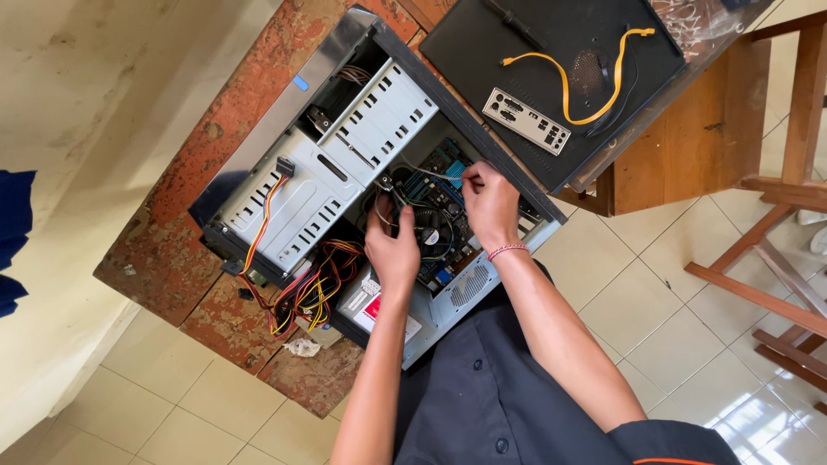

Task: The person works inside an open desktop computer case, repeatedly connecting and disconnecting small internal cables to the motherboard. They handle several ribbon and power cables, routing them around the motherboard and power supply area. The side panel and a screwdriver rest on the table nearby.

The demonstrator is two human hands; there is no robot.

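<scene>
Table (172,241) of worn red wood carries the open computer case (284,129), lying on its side. Inside, the motherboard (435,185) sits near me, under thin cables (405,194). My left hand (392,250) pinches some, my right hand (489,202) grips a lead. I judge I'm seating connectors; lining the plug up comes next.

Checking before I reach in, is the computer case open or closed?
Open: the computer case shows its drive bays and motherboard.
</scene>
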